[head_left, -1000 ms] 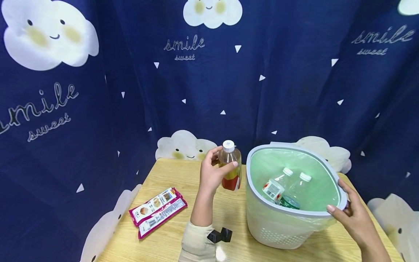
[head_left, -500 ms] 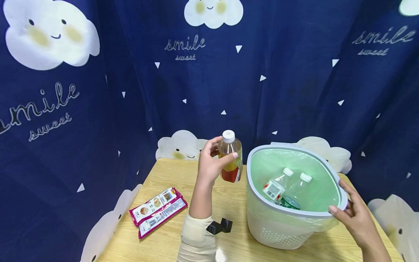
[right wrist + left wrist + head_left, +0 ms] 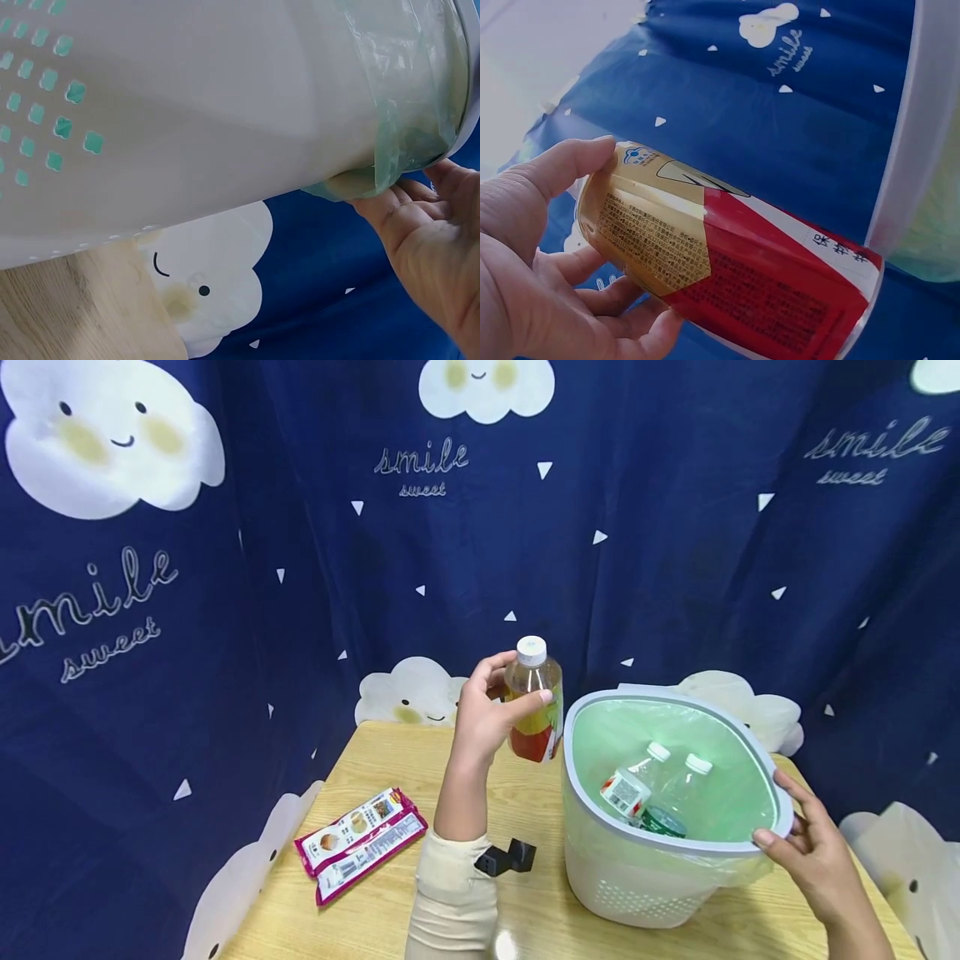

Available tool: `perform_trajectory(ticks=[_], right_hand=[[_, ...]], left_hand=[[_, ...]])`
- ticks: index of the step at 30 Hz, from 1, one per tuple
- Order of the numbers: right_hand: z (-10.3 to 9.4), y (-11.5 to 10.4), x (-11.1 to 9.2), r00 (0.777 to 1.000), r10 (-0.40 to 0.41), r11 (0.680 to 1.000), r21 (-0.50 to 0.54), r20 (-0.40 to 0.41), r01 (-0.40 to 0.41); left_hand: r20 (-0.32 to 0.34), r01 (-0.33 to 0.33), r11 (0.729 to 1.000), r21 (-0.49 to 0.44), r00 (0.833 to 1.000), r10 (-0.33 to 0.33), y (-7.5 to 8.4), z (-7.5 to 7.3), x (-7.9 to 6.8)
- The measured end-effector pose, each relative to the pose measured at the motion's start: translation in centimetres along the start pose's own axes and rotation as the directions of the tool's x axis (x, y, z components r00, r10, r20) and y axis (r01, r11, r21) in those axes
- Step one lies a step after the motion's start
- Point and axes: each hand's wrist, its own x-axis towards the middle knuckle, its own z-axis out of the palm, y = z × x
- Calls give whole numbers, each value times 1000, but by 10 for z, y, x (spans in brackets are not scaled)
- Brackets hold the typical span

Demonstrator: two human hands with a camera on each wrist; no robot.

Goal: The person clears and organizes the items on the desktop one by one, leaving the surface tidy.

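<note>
My left hand grips a clear plastic bottle with a white cap, held upright above the table just left of the bin. Its red and gold label fills much of the left wrist view, thumb on one side and fingers on the other. With thumb and fingers, my right hand holds the right rim of a pale plastic bin. A green bag lines this bin and folds over its edge. Inside lie clear bottles with white caps, one labelled bottle among them, and something dark green.
A white and magenta snack packet lies flat on the left of the wooden table. Behind the table hangs a dark blue curtain with cloud prints. The bin takes up the table's right side.
My left hand has raised the bottle, drifting slightly right toward the bin in the last half second. My right hand stays on the rim, and the bin has not moved.
</note>
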Motion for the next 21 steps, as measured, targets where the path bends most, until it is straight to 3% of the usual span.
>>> perform_trajectory(ticks=[5, 13, 21], right_hand=[[1, 0, 0, 1000, 8, 1000, -13, -17, -8], [3, -3, -1, 999, 34, 998, -47, -35, -36], [2, -2, -2, 999, 27, 999, -36, -29, -28]], left_hand=[[10, -36, 999, -9, 999, 36, 7, 2, 6], [52, -35, 999, -36, 998, 37, 15, 9, 13], [50, 8, 999, -50, 999, -6, 17, 17, 23]])
